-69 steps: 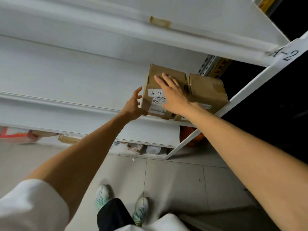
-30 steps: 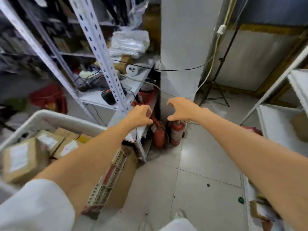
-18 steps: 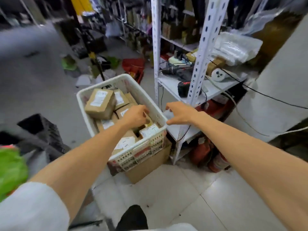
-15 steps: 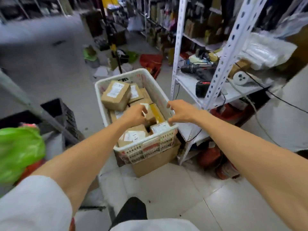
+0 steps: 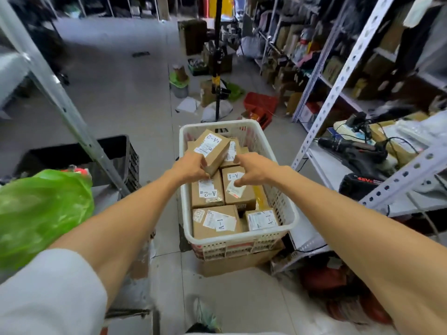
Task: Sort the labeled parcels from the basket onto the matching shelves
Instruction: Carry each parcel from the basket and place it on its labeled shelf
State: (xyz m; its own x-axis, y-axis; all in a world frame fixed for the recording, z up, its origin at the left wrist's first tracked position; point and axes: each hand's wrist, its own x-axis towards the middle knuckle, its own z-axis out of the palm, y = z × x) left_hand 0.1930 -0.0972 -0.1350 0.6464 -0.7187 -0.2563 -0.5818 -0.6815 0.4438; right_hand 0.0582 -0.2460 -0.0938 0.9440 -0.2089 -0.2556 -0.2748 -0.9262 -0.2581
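Note:
A white plastic basket (image 5: 285, 213) stands on a cardboard box on the floor and holds several brown parcels with white labels. A parcel marked A-2 (image 5: 212, 147) lies tilted on top of the pile, and my left hand (image 5: 191, 165) grips its near left corner. My right hand (image 5: 251, 169) hovers just right of it with fingers curled and apart, above a parcel marked A-1 (image 5: 238, 187). Another A-2 parcel (image 5: 208, 193) and two A-1 parcels (image 5: 216, 222) lie lower in the basket.
White slotted shelving (image 5: 338, 76) with tools and cables stands to the right. A black crate (image 5: 121, 151) and a green plastic bag (image 5: 41, 213) are on the left, behind a grey metal upright (image 5: 60, 93). A black stand pole (image 5: 217, 68) and floor clutter lie beyond the basket.
I have turned from the A-2 shelf, where both hands set a parcel, to the basket. Both hands have dropped into it, and my left hand has taken hold of the top A-2 parcel.

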